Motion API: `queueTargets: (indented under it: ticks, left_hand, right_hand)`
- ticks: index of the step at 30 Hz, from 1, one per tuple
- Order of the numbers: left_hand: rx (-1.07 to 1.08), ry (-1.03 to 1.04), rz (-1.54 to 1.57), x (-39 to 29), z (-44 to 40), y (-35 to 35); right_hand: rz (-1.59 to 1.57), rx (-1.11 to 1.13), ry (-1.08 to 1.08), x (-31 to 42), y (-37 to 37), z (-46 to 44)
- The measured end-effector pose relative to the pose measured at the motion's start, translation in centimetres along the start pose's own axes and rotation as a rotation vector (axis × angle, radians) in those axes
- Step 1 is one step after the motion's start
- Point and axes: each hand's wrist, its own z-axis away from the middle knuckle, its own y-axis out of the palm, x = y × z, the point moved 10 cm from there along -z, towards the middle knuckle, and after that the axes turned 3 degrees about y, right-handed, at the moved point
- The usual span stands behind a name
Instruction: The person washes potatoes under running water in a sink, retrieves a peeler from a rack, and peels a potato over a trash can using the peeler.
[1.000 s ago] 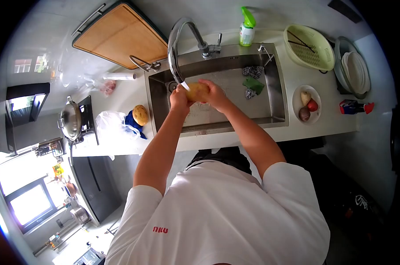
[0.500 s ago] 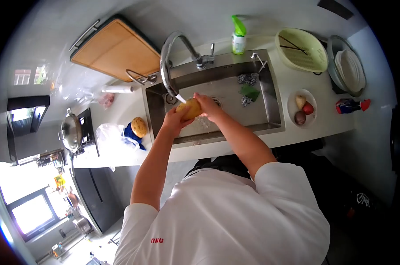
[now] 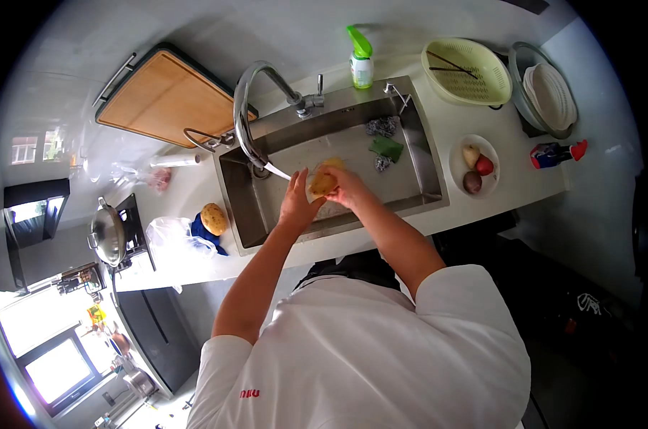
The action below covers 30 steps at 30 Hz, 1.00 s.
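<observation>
Left hand [image 3: 297, 207]: fingers spread wide beside the potato [image 3: 322, 184]; contact cannot be determined. Right hand [image 3: 348, 188]: fingers hold that potato over the stainless-steel sink [image 3: 288, 156]. Water [image 3: 277, 171] runs from the gooseneck faucet [image 3: 241, 118]. Beyond, a cutting board [image 3: 168, 96] leans upright.

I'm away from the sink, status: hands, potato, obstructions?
Right hand gripping potato. Left hand open beside it, contact unclear. Water running from faucet. No obstruction visible.

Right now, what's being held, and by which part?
A potato, its right side in the right hand; whether the left hand touches it is unclear.
</observation>
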Motion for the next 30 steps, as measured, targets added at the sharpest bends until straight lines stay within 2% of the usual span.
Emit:
queueTargets:
  ticks: [2, 3, 5, 8, 10, 14, 17, 21, 22, 25, 28, 30]
  left_hand:
    - [0.069, 0.061, -0.129, 2.1, -0.5, 0.7]
    - [0.097, 0.019, -0.091, 2.9, -0.6, 0.3]
    - [0.154, -0.075, -0.010, 4.3, -0.1, -0.5]
    - [0.196, -0.184, 0.102, 6.4, 1.0, -1.1]
    - [0.202, -0.226, 0.153, 7.2, 1.5, -1.2]
    - [0.201, -0.248, 0.224, 8.7, 2.1, -0.9]
    - [0.224, -0.234, 0.200, 8.3, 1.8, -1.0]
    - [0.193, -0.217, 0.208, 8.3, 1.8, -1.0]
    - [0.150, -0.204, 0.224, 9.3, 1.8, -0.6]
    - [0.157, -0.299, 0.256, 11.2, 1.8, 0.4]
    - [0.120, -0.548, 0.611, 12.4, 1.6, 1.3]
    - [-0.010, -0.782, 1.016, 11.8, 2.1, 1.6]
  right_hand:
    - [0.053, -0.208, -0.176, 4.4, -4.0, 0.1]
    - [0.073, -0.313, -0.269, 7.4, -6.2, 0.5]
    - [-0.100, -0.501, -0.434, 12.6, -10.6, 1.1]
    - [-0.086, -0.809, -0.803, 22.8, -18.3, 3.2]
    - [-0.133, -0.967, -0.850, 27.6, -19.6, 7.2]
    - [-0.201, -1.013, -0.709, 32.3, -23.9, 7.8]
    - [-0.314, -0.931, -0.738, 33.0, -24.7, 6.8]
    - [-0.069, -1.124, -0.721, 31.9, -21.1, 10.2]
    - [0.103, -1.167, -0.607, 32.6, -24.7, 8.0]
    - [-0.181, -1.020, -0.702, 30.5, -22.8, 8.1]
    - [-0.100, -1.057, -0.623, 29.7, -24.0, 7.8]
    - [-0.121, -0.950, -0.635, 27.7, -22.6, 7.7]
